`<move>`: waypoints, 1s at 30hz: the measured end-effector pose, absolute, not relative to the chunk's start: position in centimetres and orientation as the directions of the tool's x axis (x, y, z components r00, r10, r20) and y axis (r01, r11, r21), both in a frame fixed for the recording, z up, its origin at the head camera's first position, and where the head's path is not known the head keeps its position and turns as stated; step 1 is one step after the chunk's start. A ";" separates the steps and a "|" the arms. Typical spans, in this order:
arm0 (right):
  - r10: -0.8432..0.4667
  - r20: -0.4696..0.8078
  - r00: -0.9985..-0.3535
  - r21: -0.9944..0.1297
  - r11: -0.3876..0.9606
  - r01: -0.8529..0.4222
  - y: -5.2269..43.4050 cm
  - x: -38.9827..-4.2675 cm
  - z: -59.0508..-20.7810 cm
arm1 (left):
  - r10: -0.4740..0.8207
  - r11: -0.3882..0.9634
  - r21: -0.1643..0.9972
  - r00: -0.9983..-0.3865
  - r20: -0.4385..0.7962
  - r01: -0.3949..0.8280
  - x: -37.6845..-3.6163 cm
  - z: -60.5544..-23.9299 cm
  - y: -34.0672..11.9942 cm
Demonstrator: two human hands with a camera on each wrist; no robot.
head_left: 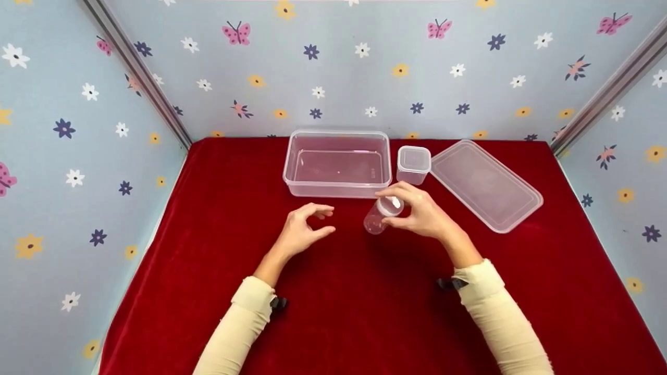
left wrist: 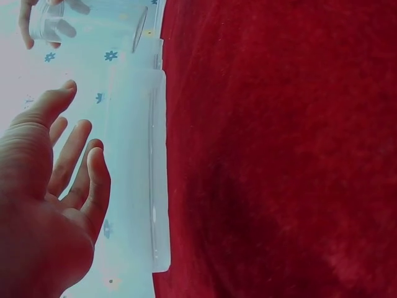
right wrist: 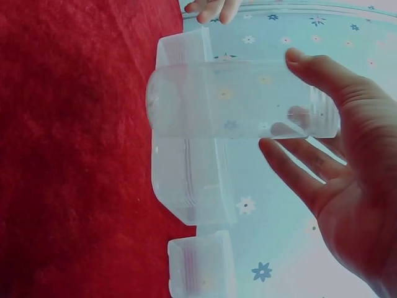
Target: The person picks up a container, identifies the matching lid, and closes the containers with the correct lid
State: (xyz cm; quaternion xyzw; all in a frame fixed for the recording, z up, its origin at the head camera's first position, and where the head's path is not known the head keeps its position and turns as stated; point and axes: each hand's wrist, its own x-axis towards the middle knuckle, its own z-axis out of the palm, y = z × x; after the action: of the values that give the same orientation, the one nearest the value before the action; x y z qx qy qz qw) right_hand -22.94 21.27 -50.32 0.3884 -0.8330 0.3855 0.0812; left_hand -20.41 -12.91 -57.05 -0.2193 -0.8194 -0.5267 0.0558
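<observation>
My right hand grips a small clear plastic jar by its lidded end, holding it tilted above the red cloth. My left hand hovers just left of the jar with fingers loosely curled, holding nothing. Behind the jar stands an open clear rectangular container. A small square lidded container sits to its right.
A large clear lid lies flat at the back right of the cloth. Flowered blue walls close in the left, back and right sides. Metal corner posts run up both back corners.
</observation>
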 end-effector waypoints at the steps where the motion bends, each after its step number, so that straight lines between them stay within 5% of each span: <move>1: -0.570 0.451 -0.686 -0.591 0.386 -0.709 21.2 -22.9 -50.4 | 0.298 0.351 0.839 -0.899 0.320 0.415 -20.4 -56.9 -13.0; 11: -0.418 0.494 -0.762 -0.777 0.181 -0.603 20.6 -22.5 -51.1 | 0.266 0.352 0.849 -0.912 0.313 0.394 -20.5 -55.7 -13.0; 30: -0.380 0.464 -0.800 -0.826 0.140 -0.546 19.4 -21.7 -52.1 | 0.340 0.216 0.891 -0.886 0.315 0.400 -20.3 -55.2 -9.3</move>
State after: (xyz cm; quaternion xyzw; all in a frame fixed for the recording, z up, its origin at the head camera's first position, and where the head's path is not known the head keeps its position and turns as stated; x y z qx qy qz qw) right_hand -21.68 19.41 -52.07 0.3082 -0.7515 0.5790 0.0716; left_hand -20.34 -9.25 -55.19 -0.2374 -0.7794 -0.5793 0.0256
